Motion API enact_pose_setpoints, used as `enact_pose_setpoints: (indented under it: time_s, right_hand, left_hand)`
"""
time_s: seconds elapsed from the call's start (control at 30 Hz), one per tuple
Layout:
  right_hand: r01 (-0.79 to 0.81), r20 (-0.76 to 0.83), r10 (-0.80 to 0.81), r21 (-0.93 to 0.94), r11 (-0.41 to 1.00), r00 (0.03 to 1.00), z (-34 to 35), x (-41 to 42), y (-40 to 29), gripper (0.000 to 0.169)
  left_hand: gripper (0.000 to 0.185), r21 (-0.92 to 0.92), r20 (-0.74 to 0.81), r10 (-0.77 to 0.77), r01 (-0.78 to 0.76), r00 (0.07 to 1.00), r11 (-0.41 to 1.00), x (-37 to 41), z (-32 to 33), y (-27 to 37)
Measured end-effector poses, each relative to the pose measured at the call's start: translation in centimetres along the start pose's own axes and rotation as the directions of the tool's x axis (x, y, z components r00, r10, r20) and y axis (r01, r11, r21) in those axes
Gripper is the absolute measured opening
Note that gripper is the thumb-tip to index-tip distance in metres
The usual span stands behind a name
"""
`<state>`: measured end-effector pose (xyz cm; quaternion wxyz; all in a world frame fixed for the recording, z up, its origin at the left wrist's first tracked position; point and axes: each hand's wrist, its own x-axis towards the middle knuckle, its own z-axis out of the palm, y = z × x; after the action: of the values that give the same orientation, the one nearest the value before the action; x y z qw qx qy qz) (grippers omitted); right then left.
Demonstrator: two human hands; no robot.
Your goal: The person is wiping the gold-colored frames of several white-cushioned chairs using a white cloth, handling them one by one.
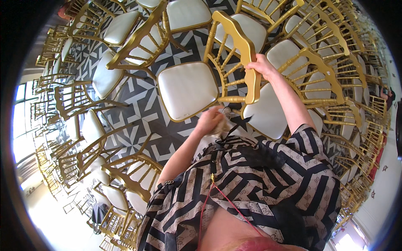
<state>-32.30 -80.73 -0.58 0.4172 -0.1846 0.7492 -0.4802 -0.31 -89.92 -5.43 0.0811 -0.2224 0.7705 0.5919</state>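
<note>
My right hand grips the top rail of a gold-painted wooden spindle-back chair. The chair stands upright before me, its white padded seat to the left of the backrest; the seat has small marks near its lower edge. My left hand is at waist height, just below the corner of that seat, with its fingers curled. Beside it are a pale, crumpled, partly see-through thing and a metal ring; whether the hand holds them is unclear. A black ribbon-like strip lies against my clothing at the waist.
Similar gold chairs crowd both sides, including one close at the left, one at the lower left and one at the right. Black-and-white patterned floor shows between them. A person is far off at the right edge.
</note>
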Motion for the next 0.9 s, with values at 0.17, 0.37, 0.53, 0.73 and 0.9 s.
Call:
enact_pose_setpoints:
  time_s: [0.17, 0.37, 0.53, 0.73, 0.9]
  right_hand:
    - [0.089, 0.115, -0.077, -0.103, 0.991, 0.990, -2.9, 4.8, -2.5, 0.034]
    - [0.099, 0.248, 0.001, -0.393, 0.914, 0.969, -8.2, 10.3, -4.4, 0.038]
    - [0.052, 0.252, 0.080, -0.477, 0.877, 0.964, -12.3, 13.0, -5.9, 0.039]
    - [0.083, 0.212, 0.020, -0.464, 0.882, 0.977, -18.4, 17.3, -6.4, 0.040]
    - [0.230, 0.069, -0.247, -0.662, 0.714, 0.966, -17.9, 17.3, -6.2, 0.053]
  left_hand:
    - [0.036, 0.051, -0.240, -0.217, 0.235, 0.946, 0.971, -3.9, -4.8, -5.4]
    - [0.031, -0.231, -0.418, -0.452, 0.389, 0.788, 0.892, -8.6, -6.6, -9.5]
    - [0.028, -0.419, -0.458, -0.564, 0.392, 0.687, 0.819, -11.5, -5.8, -10.3]
    - [0.028, -0.564, -0.429, -0.622, 0.343, 0.655, 0.751, -11.3, -5.3, -9.4]
    - [0.026, -0.466, -0.414, -0.570, 0.373, 0.710, 0.803, -7.1, -7.1, -8.1]
